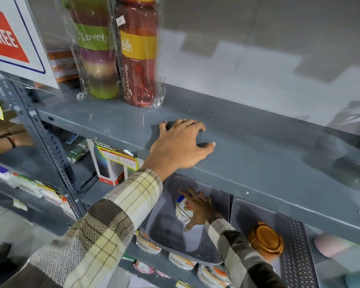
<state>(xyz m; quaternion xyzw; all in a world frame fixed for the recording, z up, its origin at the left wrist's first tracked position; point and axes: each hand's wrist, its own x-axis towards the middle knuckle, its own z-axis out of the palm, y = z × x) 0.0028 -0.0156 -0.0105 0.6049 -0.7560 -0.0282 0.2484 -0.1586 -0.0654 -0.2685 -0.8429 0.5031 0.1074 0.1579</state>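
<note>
My left hand [180, 145] rests palm down on the grey metal shelf [258, 154], its fingers spread and bent at the tips, with nothing held. One level lower, my right hand [197, 208] reaches into a grey perforated plastic basket [166, 233] and grips a small white printed cup [183, 210]. The fingers wrap over the cup's right side and the thumb points down beside it. Both arms wear a plaid sleeve.
Two plastic-wrapped bottles, green [94, 48] and red [138, 53], stand at the shelf's back left. A second basket holds an orange lid [266, 239]. A boxed item with price tag [110, 161] sits lower left. Packets [183, 261] line the shelf below. Another person's arm [0, 140] shows at far left.
</note>
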